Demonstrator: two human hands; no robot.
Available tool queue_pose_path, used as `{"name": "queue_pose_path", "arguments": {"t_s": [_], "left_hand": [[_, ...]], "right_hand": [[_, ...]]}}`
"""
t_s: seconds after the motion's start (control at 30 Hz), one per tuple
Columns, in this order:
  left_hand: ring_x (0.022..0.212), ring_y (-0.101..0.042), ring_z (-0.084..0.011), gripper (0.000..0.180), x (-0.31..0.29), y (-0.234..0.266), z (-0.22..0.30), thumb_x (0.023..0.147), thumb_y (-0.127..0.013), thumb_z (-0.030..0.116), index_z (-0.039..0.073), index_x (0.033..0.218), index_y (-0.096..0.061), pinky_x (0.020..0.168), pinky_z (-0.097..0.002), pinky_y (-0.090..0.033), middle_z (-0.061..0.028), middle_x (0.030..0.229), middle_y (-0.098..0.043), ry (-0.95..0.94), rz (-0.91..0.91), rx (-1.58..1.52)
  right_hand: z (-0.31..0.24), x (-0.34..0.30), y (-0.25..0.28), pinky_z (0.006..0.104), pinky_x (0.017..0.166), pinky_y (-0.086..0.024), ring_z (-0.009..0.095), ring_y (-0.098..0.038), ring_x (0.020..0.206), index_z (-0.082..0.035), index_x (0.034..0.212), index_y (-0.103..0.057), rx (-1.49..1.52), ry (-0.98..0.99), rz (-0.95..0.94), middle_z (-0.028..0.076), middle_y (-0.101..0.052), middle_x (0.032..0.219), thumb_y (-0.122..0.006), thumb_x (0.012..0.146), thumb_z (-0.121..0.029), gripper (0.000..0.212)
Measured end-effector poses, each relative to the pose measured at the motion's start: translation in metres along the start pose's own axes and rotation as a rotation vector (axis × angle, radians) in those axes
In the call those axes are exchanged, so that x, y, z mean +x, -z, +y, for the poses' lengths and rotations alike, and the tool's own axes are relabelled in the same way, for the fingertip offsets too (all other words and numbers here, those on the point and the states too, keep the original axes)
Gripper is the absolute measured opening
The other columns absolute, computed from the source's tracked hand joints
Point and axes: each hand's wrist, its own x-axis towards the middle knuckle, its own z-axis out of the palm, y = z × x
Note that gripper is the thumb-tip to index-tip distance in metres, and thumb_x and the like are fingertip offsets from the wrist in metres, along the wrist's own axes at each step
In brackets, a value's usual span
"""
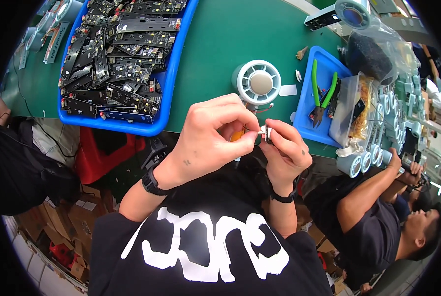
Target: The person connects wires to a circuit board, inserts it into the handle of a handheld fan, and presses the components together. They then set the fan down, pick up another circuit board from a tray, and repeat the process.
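Observation:
My left hand (215,135) is closed in a pinch at a small white plug (260,131). Against its fingertips, my right hand (285,148) grips a small dark circuit board (268,134) with white and red sockets on its edge. The plug meets the board's edge; whether it is seated in a socket cannot be made out. Just beyond both hands lies a pale blue round fan (260,83) with a grey hub, and thin red and dark wires (266,107) trail from it. Something orange shows partly behind my left fingers.
A blue tray (167,93) heaped with dark circuit boards stands on the green table (208,54) at left. To the right, a smaller blue tray (304,93) holds green-handled cutters (320,96) beside a clear plastic box (346,116). More fans (351,165) and a co-worker (373,222) are further right.

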Motion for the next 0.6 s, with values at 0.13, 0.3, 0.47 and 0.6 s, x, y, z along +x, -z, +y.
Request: {"name": "queue_pose_path", "arguments": {"t_s": [0.13,0.3,0.47,0.6], "left_hand": [[0.058,-0.051,-0.0041,0.012,-0.0006,-0.0016,-0.0001,0.074,-0.071,-0.009,-0.001,0.083,-0.069,0.049,-0.0200,-0.035,-0.0027,0.080,-0.059,-0.051,0.013,0.054],[0.057,-0.052,-0.0047,0.012,-0.0001,0.0000,0.0012,0.074,-0.072,-0.007,-0.001,0.084,-0.070,0.050,-0.0204,-0.037,-0.0027,0.079,-0.060,-0.098,0.020,0.127],[0.056,-0.052,-0.0053,0.013,0.0007,0.0001,0.0006,0.073,-0.072,-0.007,0.000,0.084,-0.071,0.049,-0.0211,-0.037,-0.0026,0.078,-0.060,-0.112,0.011,0.130],[0.056,-0.052,-0.0056,0.014,-0.0001,-0.0009,-0.0006,0.073,-0.073,-0.007,0.000,0.084,-0.071,0.049,-0.0215,-0.038,-0.0027,0.077,-0.060,-0.089,0.024,0.092]], "right_hand": [[-0.0008,0.0002,-0.0001,0.0314,0.080,-0.059,0.027,-0.072,0.094,-0.001,0.105,-0.074,-0.034,0.014,-0.001,0.021,-0.071,0.112,-0.082,0.066,0.014,0.042],[0.0001,-0.0007,0.0007,0.0309,0.081,-0.060,0.026,-0.072,0.095,-0.001,0.106,-0.074,-0.033,-0.005,-0.009,0.020,-0.070,0.112,-0.082,0.066,0.014,0.043],[0.0012,-0.0023,0.0015,0.0308,0.081,-0.060,0.025,-0.072,0.095,-0.002,0.106,-0.075,0.006,-0.024,0.003,0.020,-0.070,0.112,-0.082,0.066,0.014,0.043],[0.0012,-0.0025,0.0005,0.0308,0.081,-0.060,0.024,-0.072,0.095,-0.002,0.105,-0.075,0.019,-0.039,0.022,0.020,-0.070,0.112,-0.081,0.066,0.014,0.043]]}}
